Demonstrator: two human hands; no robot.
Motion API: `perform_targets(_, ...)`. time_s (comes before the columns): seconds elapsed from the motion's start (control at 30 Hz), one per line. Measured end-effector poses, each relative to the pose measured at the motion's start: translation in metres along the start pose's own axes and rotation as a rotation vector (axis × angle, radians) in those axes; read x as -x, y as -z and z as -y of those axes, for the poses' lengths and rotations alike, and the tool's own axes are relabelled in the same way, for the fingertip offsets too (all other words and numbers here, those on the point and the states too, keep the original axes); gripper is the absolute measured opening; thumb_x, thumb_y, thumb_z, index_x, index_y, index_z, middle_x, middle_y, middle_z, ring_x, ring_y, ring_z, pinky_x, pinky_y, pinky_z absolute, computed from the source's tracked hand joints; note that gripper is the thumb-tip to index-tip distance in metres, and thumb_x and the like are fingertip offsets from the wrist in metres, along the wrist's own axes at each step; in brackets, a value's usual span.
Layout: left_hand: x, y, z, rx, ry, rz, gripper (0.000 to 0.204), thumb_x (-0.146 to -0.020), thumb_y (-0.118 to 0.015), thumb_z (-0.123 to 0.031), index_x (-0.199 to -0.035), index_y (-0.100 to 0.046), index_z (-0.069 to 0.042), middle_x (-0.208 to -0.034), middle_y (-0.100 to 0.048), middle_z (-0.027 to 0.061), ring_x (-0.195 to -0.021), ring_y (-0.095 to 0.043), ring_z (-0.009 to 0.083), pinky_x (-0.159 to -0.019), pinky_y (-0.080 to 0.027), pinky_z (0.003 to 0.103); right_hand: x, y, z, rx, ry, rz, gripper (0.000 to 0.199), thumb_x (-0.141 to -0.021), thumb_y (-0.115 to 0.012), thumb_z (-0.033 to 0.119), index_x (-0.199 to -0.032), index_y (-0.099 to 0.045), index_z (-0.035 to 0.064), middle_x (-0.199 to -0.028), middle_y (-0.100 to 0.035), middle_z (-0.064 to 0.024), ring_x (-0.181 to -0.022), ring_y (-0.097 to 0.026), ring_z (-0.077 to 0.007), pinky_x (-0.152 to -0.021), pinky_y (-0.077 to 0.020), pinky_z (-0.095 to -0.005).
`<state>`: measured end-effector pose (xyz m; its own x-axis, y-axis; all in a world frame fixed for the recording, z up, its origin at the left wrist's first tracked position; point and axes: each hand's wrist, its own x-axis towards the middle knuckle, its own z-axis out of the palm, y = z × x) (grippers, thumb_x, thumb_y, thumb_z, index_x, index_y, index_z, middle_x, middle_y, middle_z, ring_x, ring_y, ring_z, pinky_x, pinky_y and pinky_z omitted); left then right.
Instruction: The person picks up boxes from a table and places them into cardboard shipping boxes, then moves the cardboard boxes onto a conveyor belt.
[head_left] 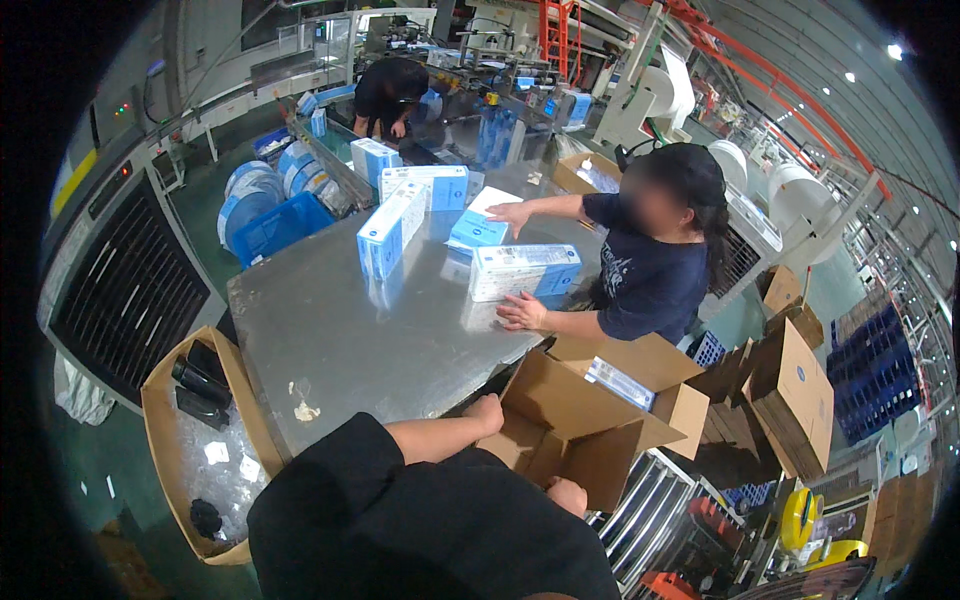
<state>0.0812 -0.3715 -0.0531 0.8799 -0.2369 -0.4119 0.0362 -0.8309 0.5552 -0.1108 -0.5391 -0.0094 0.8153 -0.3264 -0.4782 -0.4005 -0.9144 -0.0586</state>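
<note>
Open carton point(560, 393) beside the metal table point(330, 330);
nearest worker's left hand point(485, 415) curled at its left edge; right hand point(568, 497) curled at its near side, fingers mostly hidden; whether either grips it, I cannot tell.

Off the near edge of the tabletop point(330, 345), the left hand point(487, 413) has its fingertips hidden against the open carton point(545, 388), so its hold is unclear. Black clothing point(430, 530), itself cut off by the lower edge, covers the right forearm; only the knuckle side of the right hand point(568, 497) shows, its fingers out of sight. Carton flaps hide the lower part of a blue-and-white box point(620, 383). Print on the boxes toward the tabletop's far edge point(425, 187) is too small to read. The co-worker's point(655, 265) face is blurred; another person's point(388, 92) is hidden beyond the far edge.
</note>
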Motion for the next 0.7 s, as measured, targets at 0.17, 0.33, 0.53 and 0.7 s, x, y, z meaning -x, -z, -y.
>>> perform_targets(0.17,0.007,0.005,-0.006,0.0,-0.002,0.0,0.026,-0.091,-0.041,-0.012,-0.108,-0.057,-0.001,-0.116,-0.061,0.021,-0.109,-0.058,0.0381,-0.089,-0.048,0.05,-0.002,-0.001,-0.004,-0.013,0.025,0.006,0.035,-0.084,-0.055,0.038,-0.106,-0.069,0.0147,-0.108,-0.068,-0.0107,-0.106,-0.062,-0.0288,-0.087,-0.0471,-0.0428)
perform_targets(0.33,0.009,0.008,-0.009,0.001,0.008,-0.015,0.025,-0.091,-0.041,-0.012,-0.108,-0.056,-0.002,-0.115,-0.061,0.0211,-0.108,-0.059,0.038,-0.087,-0.049,0.05,-0.002,0.004,0.001,0.007,-0.02,0.064,0.038,-0.084,-0.058,0.044,-0.107,-0.068,0.015,-0.108,-0.068,-0.0102,-0.105,-0.062,-0.0284,-0.088,-0.047,-0.0423)
perform_targets(0.53,0.006,0.004,-0.006,-0.003,-0.002,-0.016,0.025,-0.091,-0.042,-0.013,-0.109,-0.056,-0.002,-0.114,-0.061,0.0196,-0.107,-0.06,0.037,-0.087,-0.049,0.05,-0.001,0.004,0.0,-0.001,-0.003,0.06,0.038,-0.084,-0.057,0.045,-0.105,-0.069,0.015,-0.107,-0.068,-0.0102,-0.103,-0.064,-0.0281,-0.086,-0.0479,-0.0424)
perform_targets(0.7,0.001,0.002,0.001,-0.003,0.001,-0.01,0.025,-0.09,-0.043,-0.012,-0.109,-0.055,-0.001,-0.115,-0.061,0.0198,-0.107,-0.059,0.0373,-0.087,-0.049,0.05,-0.005,-0.002,-0.001,0.001,0.008,0.017,0.037,-0.083,-0.057,0.044,-0.103,-0.07,0.0154,-0.105,-0.069,-0.0103,-0.102,-0.064,-0.0287,-0.085,-0.0485,-0.0427)
